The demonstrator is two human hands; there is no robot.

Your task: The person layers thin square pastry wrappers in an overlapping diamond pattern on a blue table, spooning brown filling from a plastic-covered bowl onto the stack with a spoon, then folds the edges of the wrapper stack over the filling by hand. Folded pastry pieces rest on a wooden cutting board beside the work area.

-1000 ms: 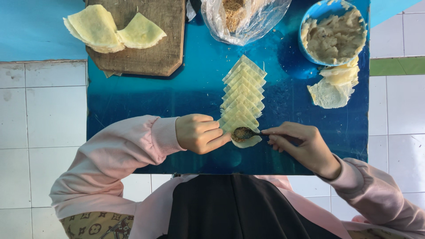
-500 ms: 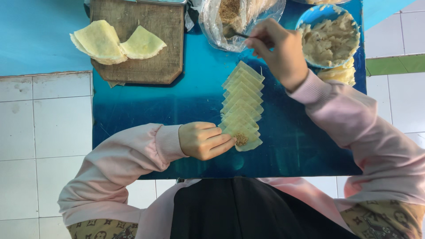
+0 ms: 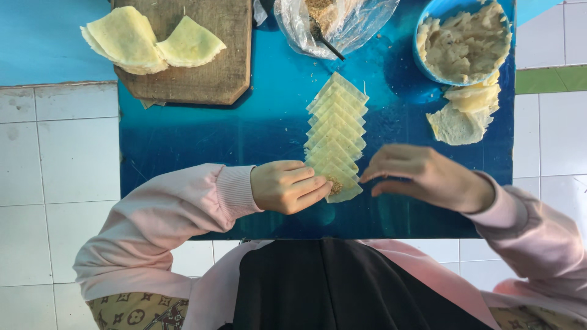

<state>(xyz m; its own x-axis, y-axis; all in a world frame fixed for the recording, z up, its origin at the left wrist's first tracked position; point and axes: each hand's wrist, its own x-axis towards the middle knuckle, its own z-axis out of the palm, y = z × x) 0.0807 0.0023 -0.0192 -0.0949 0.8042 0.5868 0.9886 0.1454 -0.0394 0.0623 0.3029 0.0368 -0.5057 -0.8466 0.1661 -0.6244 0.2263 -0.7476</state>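
A row of overlapping pale yellow wrapper squares [image 3: 337, 125] lies on a blue table [image 3: 202, 137]. The nearest wrapper [image 3: 340, 186] carries a small heap of brown filling. My left hand [image 3: 287, 186] rests on that wrapper's left edge, its fingertips touching it. My right hand [image 3: 422, 176] hovers just right of the row, fingers apart and holding nothing. A spoon [image 3: 323, 36] sits in a clear plastic bag [image 3: 342, 21] of brown filling at the top.
A blue bowl [image 3: 463, 41] of pale mash stands at the top right, with folded wrappers [image 3: 465, 113] below it. A wooden board [image 3: 205, 58] at the top left bears stacked wrappers [image 3: 147, 43]. White floor tiles surround the table.
My right hand took the spoon up to the bag, left it there, and came back down empty beside the row. My left hand stayed on the nearest wrapper.
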